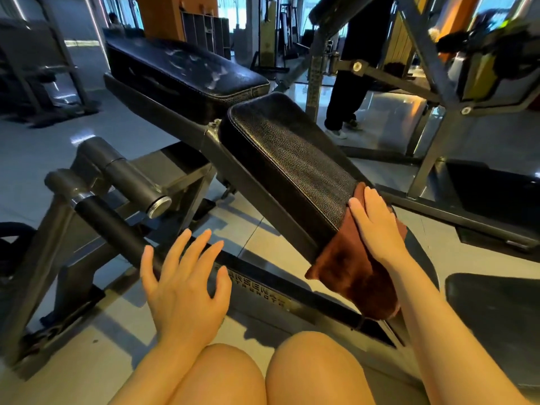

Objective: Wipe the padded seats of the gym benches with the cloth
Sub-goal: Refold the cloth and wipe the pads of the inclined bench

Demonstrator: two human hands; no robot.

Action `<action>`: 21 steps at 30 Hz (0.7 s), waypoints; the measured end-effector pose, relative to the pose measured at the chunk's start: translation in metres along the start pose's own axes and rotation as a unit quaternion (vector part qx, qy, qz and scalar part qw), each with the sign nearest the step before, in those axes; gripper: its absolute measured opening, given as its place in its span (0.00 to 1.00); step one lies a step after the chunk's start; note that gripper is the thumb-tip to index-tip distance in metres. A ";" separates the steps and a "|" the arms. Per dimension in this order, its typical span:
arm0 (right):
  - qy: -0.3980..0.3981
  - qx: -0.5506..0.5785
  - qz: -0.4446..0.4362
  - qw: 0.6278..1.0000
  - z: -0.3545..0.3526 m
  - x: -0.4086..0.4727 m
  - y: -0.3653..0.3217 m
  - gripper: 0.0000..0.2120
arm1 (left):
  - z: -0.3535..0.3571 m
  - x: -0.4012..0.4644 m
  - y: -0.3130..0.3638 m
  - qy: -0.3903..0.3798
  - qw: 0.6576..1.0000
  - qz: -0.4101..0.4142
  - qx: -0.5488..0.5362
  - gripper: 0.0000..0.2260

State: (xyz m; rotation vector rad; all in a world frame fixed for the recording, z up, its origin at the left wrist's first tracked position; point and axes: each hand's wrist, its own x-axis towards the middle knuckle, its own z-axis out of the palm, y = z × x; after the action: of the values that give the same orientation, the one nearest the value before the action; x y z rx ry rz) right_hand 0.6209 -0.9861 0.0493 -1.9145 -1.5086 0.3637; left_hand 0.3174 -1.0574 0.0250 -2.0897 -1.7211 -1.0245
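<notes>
At lower right of the frame, the right hand (377,226) presses flat-fingered on the brown cloth (355,276) draped over the near seat pad's (292,159) end, apparently to wipe it, while the left hand (184,285) hovers spread and empty at lower centre.

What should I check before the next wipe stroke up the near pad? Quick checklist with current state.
1. Cloth under the right hand: ok, the hand presses it flat on the pad's near end.
2. Cloth spread over the pad's width: ok, though part hangs off the near edge.
3. Left hand off the path: ok, open, holding nothing, beside the bench.
4. Near pad ahead free of items: ok.
5. Far pad clean: not ok, pale smears show.
6. Cloth dampness: cannot tell.
</notes>
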 end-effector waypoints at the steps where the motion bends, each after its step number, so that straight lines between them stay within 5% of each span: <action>1: 0.007 -0.004 -0.003 1.000 0.001 -0.005 -0.005 0.32 | 0.001 0.001 0.002 -0.002 0.999 0.038 -0.004 0.18; 5: 0.034 -0.018 -0.129 0.991 0.012 -0.021 -0.053 0.30 | 0.008 0.003 0.009 -0.002 0.987 0.159 -0.021 0.16; 12: -0.030 0.008 -0.252 0.967 0.015 0.026 -0.107 0.26 | 0.004 0.002 0.013 0.013 0.996 0.078 0.037 0.18; 15: -0.037 -0.012 -0.238 0.971 0.009 0.044 -0.080 0.26 | 0.003 0.000 0.013 0.016 0.999 0.021 0.037 0.19; 21: -0.033 -0.072 -0.073 0.994 -0.002 0.045 0.017 0.32 | 0.005 0.000 0.012 0.031 0.999 -0.012 0.009 0.19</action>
State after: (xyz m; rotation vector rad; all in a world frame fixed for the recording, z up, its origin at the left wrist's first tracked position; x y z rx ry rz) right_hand 0.6481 -0.9470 0.0482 -1.9036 -1.7486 0.2595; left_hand 0.3308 -1.0579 0.0239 -2.0099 -1.7238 -1.0638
